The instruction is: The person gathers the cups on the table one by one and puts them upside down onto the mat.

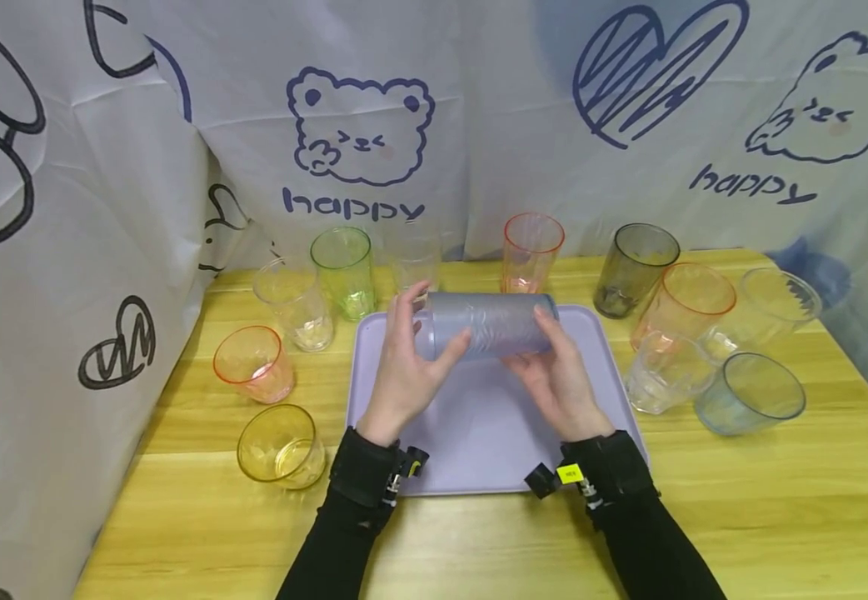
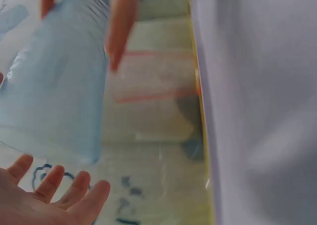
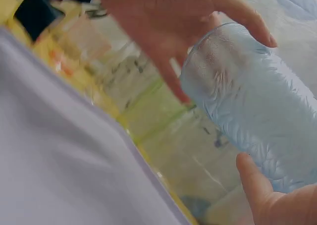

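Blue glass (image 1: 490, 325): 1 in my grip, held up over the far part of 1 lilac tray (image 1: 471, 433) on the bench (image 1: 157, 500). Another 11 glasses stand round the tray: 4 clear glasses (image 1: 295, 308), 3 red-rimmed glasses (image 1: 254, 367), 1 green glass (image 1: 346, 275), 1 amber glass (image 1: 284, 454), 1 smoky glass (image 1: 632, 275), 1 second blue glass (image 1: 749, 396). Five of those are to the tray's R, the rest along its L and far sides. Cloth (image 1: 471, 150) behind has 2 bear faces, each w/ "happy" below.

Long axis of the held one runs L-R across me, approx level, so it's on its side in the air, one end twd each hand. Can't tell for sure which end is the mouth; wrist views are blurry there.

R hand (image 1: 554, 375) pinches the R end, thumb on the near/upper side, fingers round the underside and back. L hand (image 1: 407, 362) is at the other end, thumb against the side, fingers spread and fairly straight, nr the edge. Both forearms reach fwd fr. the near side, angled in, w/ a black band (image 1: 362, 471) on ea. wrist.
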Demonstrator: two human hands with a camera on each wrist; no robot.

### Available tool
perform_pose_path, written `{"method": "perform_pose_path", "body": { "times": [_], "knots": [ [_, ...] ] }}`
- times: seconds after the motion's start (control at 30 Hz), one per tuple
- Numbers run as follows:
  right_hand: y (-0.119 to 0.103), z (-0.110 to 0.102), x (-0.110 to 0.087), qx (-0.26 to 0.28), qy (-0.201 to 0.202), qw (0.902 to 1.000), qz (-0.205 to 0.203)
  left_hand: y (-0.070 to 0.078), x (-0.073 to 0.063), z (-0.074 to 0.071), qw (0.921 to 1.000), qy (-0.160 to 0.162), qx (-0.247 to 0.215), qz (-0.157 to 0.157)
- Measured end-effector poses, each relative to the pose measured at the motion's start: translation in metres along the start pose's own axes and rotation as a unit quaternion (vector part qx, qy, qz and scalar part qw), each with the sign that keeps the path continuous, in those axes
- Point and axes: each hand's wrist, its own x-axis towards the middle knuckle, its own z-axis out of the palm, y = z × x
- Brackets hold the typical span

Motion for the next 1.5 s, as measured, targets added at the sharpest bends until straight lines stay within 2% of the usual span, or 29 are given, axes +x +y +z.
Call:
{"method": "perform_pose_path", "body": {
  "times": [0.1, 0.2, 0.3, 0.43, 0.53, 0.6, 0.63, 0.73, 0.9, 1.03, 1.3, 1.5],
  "knots": [
    [-0.004, 0.001, -0.002, -0.083, 0.021, 0.9950, -0.052, 0.003, 0.000, -0.003, 0.9953, 0.006, 0.088, 0.042],
    [-0.008, 0.001, -0.005, -0.182, 0.044, 0.9770, -0.102, 0.007, -0.001, -0.005, 0.9832, 0.005, 0.163, 0.083],
    [-0.009, 0.000, -0.007, -0.272, 0.049, 0.9483, -0.156, 0.010, -0.002, -0.005, 0.9701, -0.004, 0.215, 0.113],
    [-0.008, -0.001, -0.007, -0.360, 0.035, 0.9005, -0.241, 0.010, -0.002, -0.002, 0.9561, -0.026, 0.261, 0.131],
    [-0.006, -0.001, -0.007, -0.411, 0.018, 0.8637, -0.291, 0.008, -0.004, 0.001, 0.9494, -0.040, 0.281, 0.135],
    [-0.006, 0.000, -0.008, -0.443, 0.014, 0.8409, -0.311, 0.006, -0.004, 0.003, 0.9466, -0.047, 0.288, 0.138],
    [-0.006, 0.001, -0.009, -0.457, 0.014, 0.8314, -0.316, 0.005, -0.004, 0.004, 0.9455, -0.049, 0.290, 0.140],
    [-0.006, 0.004, -0.012, -0.484, 0.014, 0.8134, -0.323, 0.003, -0.005, 0.007, 0.9443, -0.051, 0.290, 0.147],
    [-0.004, 0.007, -0.015, -0.505, -0.008, 0.8025, -0.317, 0.001, -0.005, 0.012, 0.9485, -0.053, 0.271, 0.154],
    [-0.003, 0.009, -0.017, -0.511, -0.019, 0.8022, -0.308, 0.000, -0.006, 0.013, 0.9512, -0.053, 0.264, 0.151],
    [-0.001, 0.014, -0.019, -0.515, -0.042, 0.7997, -0.306, 0.000, -0.006, 0.014, 0.9507, -0.064, 0.270, 0.138],
    [0.001, 0.017, -0.020, -0.526, -0.043, 0.7873, -0.318, -0.001, -0.006, 0.015, 0.9490, -0.054, 0.279, 0.136]
  ]
}}
